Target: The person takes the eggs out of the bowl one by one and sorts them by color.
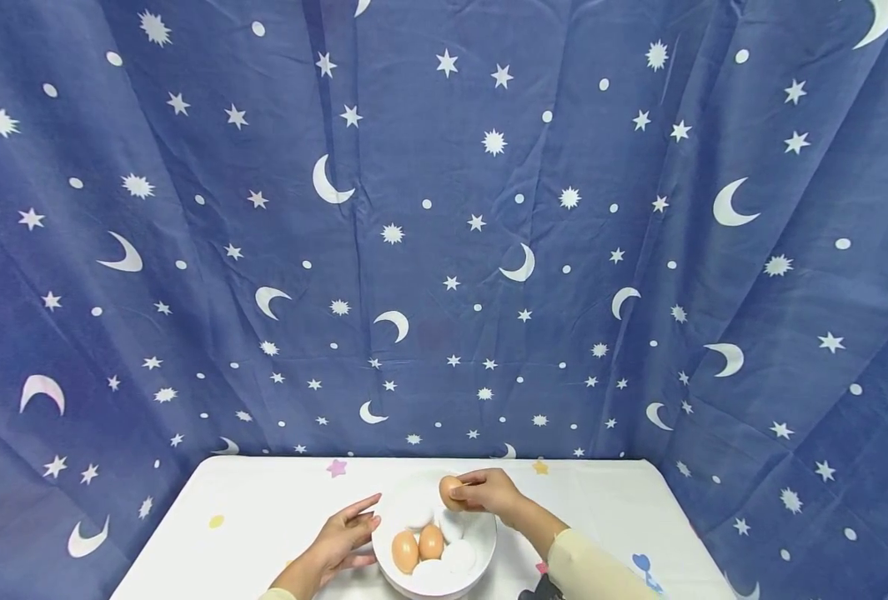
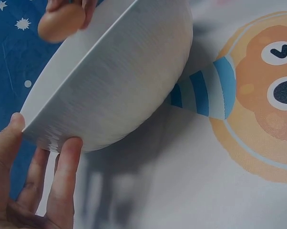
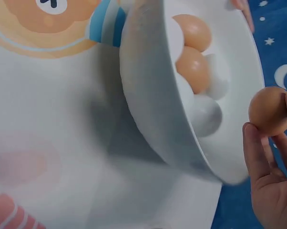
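A white bowl (image 1: 487,557) stands near the front of the table and contains two brown eggs (image 1: 405,552) and several white eggs (image 3: 206,117). My right hand (image 1: 493,493) pinches another brown egg (image 3: 270,110) between thumb and fingertips, above the bowl's far right side. In the right wrist view that egg appears just beyond the rim, apart from the others. At the bowl's left side, my left hand (image 1: 341,537) is spread, its fingertips (image 2: 71,143) touching the outer wall close to the rim.
A white tablecloth (image 1: 263,508) printed with coloured stars and cartoon figures covers the table. Beyond its back edge hangs a blue curtain (image 1: 428,250) with moons and stars. A small dark object (image 1: 541,588) lies at the front, partly behind the right sleeve.
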Motion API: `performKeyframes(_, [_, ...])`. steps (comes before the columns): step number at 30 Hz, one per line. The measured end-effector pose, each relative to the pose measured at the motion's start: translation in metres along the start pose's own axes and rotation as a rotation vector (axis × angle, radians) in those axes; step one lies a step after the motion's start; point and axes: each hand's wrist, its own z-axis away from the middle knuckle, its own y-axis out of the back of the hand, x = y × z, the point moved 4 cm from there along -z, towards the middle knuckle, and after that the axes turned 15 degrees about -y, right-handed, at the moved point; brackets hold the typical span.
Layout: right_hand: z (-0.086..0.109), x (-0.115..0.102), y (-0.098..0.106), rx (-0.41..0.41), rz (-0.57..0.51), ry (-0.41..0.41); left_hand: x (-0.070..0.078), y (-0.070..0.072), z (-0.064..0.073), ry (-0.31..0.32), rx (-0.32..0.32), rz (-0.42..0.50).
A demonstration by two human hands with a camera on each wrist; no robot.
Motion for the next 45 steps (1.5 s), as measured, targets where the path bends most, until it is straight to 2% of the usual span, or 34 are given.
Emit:
performKeyframes(5, [0.009, 0.001, 0.027, 0.031, -0.056, -0.038, 0.0, 0.002, -0.001, -0.001, 0.006, -0.001])
performKeyframes(10, [0.01, 0.006, 0.055, 0.109, -0.051, -0.043, 0.002, 0.006, -0.003, 0.003, 0.017, -0.004])
performKeyframes(20, [0.009, 0.04, 0.096, 0.287, -0.105, -0.104, 0.004, 0.008, -0.004, 0.005, 0.018, -0.019])
performKeyframes(33, [0.011, 0.082, 0.124, 0.349, -0.157, -0.155, 0.0, 0.005, -0.002, -0.001, 0.011, -0.006])
performKeyframes(41, [0.013, 0.108, 0.136, 0.38, -0.133, -0.197, -0.005, 0.003, -0.001, 0.0, 0.015, -0.004])
performKeyframes(45, [0.011, 0.119, 0.138, 0.381, -0.083, -0.225, -0.008, 0.002, 0.0, -0.002, 0.015, 0.003])
